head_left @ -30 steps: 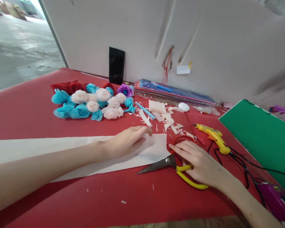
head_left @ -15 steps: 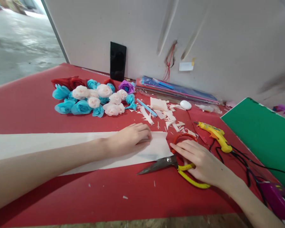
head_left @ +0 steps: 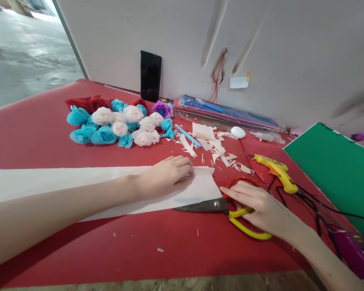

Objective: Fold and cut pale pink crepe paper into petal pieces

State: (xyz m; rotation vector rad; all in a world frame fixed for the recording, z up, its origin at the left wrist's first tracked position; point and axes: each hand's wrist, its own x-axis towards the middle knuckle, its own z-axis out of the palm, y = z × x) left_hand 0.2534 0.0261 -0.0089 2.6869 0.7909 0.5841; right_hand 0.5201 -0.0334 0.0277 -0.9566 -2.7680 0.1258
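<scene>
A long strip of pale paper (head_left: 63, 182) lies across the red table (head_left: 33, 133). My left hand (head_left: 166, 176) rests on the strip's right end, fingers curled down on it. My right hand (head_left: 257, 208) lies on a pair of scissors (head_left: 218, 208) with yellow and red handles; its fingers stretch flat over the handles, not through the loops. The dark blades are together and point left, beside the strip's lower right corner.
A heap of blue, pink, red and purple paper flowers (head_left: 118, 121) lies at the back left. Paper scraps (head_left: 212, 149), a yellow glue gun (head_left: 277, 171) with black cables, a green sheet (head_left: 333, 169), wrapped paper rolls (head_left: 227, 115) and a black phone (head_left: 151, 76) lie further back and right.
The scissors' blades have swung down from a tilted angle to lie nearly level, closer to the strip's edge. My right hand shifted slightly right. My left hand stays on the paper.
</scene>
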